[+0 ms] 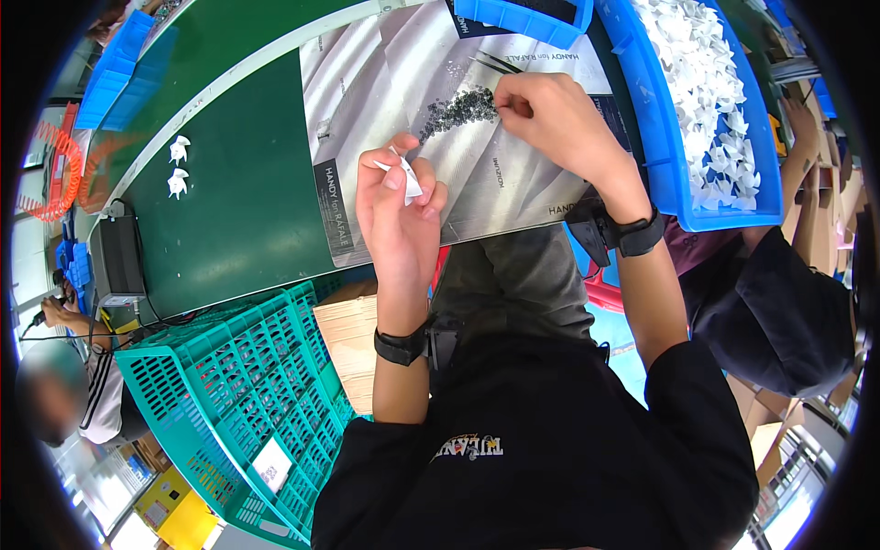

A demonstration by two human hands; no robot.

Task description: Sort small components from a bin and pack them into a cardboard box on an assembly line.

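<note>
My left hand [396, 202] is closed around a small white pointed plastic piece [411, 183], held up over the near part of the printed sheet. On the sheet, my right hand [555, 115] has its thumb and forefinger pinched together at the right end of a pile of tiny dark parts [458, 110]. Whatever sits in that pinch is too small or hidden. Dark tweezers [496, 62] stick out just beyond the right knuckles, prongs apart and pointing left. Whether they lie on the sheet or touch the hand, I cannot tell.
A blue bin [674, 174] full of white pieces stands at right, and another blue tray [527, 23] at the far edge. Two white pieces [178, 165] lie on the green table [247, 165]. A teal crate [229, 376] stands lower left. Other people work at both sides.
</note>
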